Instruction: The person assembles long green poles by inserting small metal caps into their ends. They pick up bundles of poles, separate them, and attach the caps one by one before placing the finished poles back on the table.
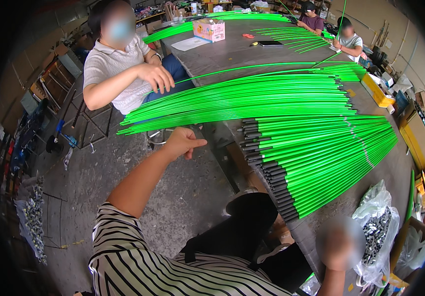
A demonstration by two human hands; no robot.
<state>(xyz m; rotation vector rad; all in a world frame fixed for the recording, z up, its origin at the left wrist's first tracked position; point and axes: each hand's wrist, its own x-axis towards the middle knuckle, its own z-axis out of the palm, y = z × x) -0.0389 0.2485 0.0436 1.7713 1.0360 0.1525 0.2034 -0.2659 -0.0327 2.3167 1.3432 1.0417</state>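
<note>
Off the near edge of the grey worktop (222, 55), our left hand (185, 143) hangs above the floor (173, 197), fingers curled, index reaching toward the rods. Nothing shows in it; a small piece pinched under the thumb cannot be ruled out. Our right hand (339, 244) is blurred, beside a clear bag (372, 195) of small dark and pale parts (377, 237); spread or pinching, we cannot tell.

Rods: a near fan of green rods (331, 158) lies on the worktop between our hands, black sleeves (284, 197) on the ends toward us. Just beyond lies a second bundle (252, 96), dark ends to the right, green tips overhanging at left.

Progress (our judgement): one end of the rods looks fitted throughout the near fan; the opposite ends look bare, and whether they need anything is not shown. The bag looks well stocked.

Surface: farther along the worktop we note a pink box (209, 30), a white sheet (193, 43) and a dark phone (270, 43); at right, a yellow box (377, 91).

Room: at left a co-worker's hand (156, 76) is at a lone rod, contact uncertain. Two people sit at the far end. Floor scuffed; cartons crowd the right side.
</note>
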